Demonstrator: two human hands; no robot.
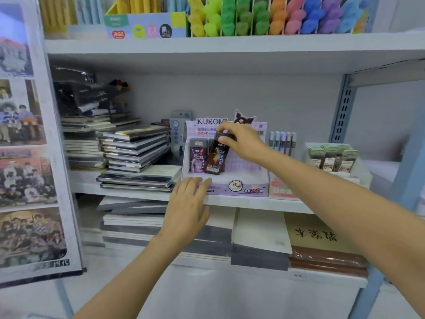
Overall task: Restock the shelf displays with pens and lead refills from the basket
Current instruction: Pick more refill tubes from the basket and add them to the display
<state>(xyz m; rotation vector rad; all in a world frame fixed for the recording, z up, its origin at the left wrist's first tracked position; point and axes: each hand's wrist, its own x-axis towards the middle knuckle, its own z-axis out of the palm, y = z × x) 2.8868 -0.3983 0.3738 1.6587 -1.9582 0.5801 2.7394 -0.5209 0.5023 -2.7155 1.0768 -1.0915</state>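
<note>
A purple Kuromi display box (243, 188) stands on the middle shelf. One purple lead refill case (197, 157) stands in its left end. My right hand (241, 140) pinches the grey cap of a dark lead refill case (215, 157), which stands tilted beside the purple one inside the box. My left hand (187, 203) rests flat, fingers straight, on the box's front left corner. The basket is out of view.
Stacks of notebooks (135, 143) fill the shelf left of the box. A row of pens (282, 140) and a tray of lead refills (333, 157) stand to its right. Bright highlighters (264, 17) line the upper shelf. Paper pads (259, 229) lie below.
</note>
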